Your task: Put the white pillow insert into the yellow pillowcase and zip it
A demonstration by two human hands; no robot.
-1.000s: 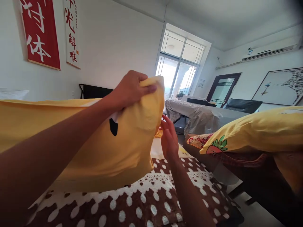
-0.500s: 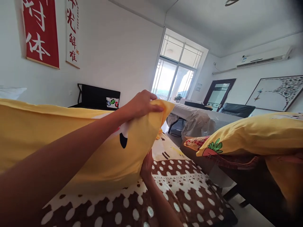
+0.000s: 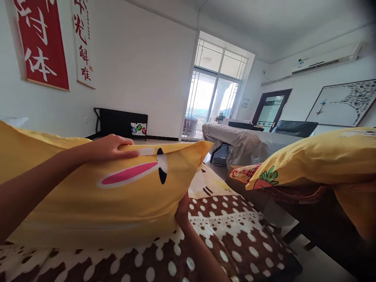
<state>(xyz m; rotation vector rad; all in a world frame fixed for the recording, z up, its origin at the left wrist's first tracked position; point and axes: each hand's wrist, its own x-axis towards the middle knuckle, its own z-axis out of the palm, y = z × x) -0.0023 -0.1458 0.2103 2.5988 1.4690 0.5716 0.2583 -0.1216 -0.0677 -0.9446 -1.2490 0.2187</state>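
Observation:
A big yellow pillow (image 3: 117, 203) with a pink ear and black eye print stands on edge in front of me, on a brown blanket with white dots (image 3: 223, 235). My left hand (image 3: 107, 149) lies along the pillow's top edge, fingers stretched flat and pressing on it. My right hand (image 3: 182, 211) is at the pillow's lower right corner; only its back shows, and the fingers are hidden behind the fabric.
A second yellow pillow (image 3: 317, 160) with a strawberry print lies on a dark surface at the right. Further off stand a covered table (image 3: 243, 143), a black bench (image 3: 120, 122) by the wall and a black chair (image 3: 296, 128). A tall window (image 3: 211, 94) is at the back.
My left hand has slid back from the pillow's right top corner to the middle of its top edge and flattened. The pillow has dropped lower and its printed face now shows. The right hand stays low.

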